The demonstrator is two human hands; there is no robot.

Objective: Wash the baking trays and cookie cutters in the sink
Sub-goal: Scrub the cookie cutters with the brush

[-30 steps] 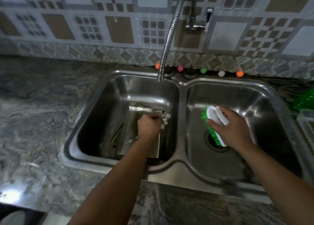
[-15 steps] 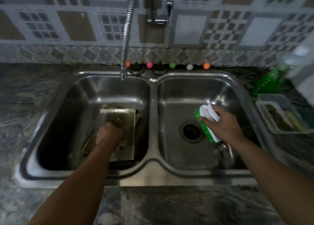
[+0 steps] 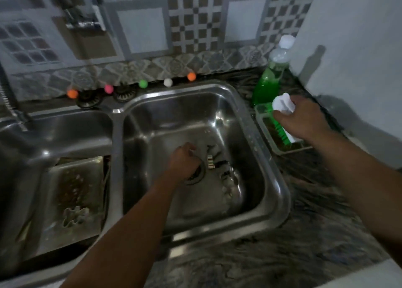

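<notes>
A square, dull-metal baking tray [image 3: 74,192] lies tilted in the left basin of the stainless-steel double sink [image 3: 274,163], its surface smeared with brown residue and flecks of foam; at least one more tray edge shows behind it along its right side. On the tray's lower part rests a metal cookie cutter [image 3: 75,216] with a lobed, figure-like outline. In the right basin, several small shiny metal cutters [image 3: 219,168] lie scattered just right of the round drain [image 3: 196,174], their shapes too blurred to tell apart. The left hand [image 3: 183,159] reaches down into this basin over the drain with its fingers curled, knuckles up; whether it grips one of the small pieces cannot be told. The right hand [image 3: 304,118] is out over the dark marbled counter [image 3: 304,233] to the right of the sink, fingers wrapped round the white handle of a scrubbing brush with green bristles [image 3: 282,124], bristles turned down and to the left over a clear rectangular plastic tub [image 3: 264,126]. The tub sits just beside the sink rim and holds something dark at the bottom that cannot be made out. Behind the tub stands a clear bottle of green liquid with a white cap [image 3: 270,76], close to the white wall. Small coloured balls [image 3: 143,83], orange, pink, green and white, line the ledge behind the sink under the patterned tiles.
</notes>
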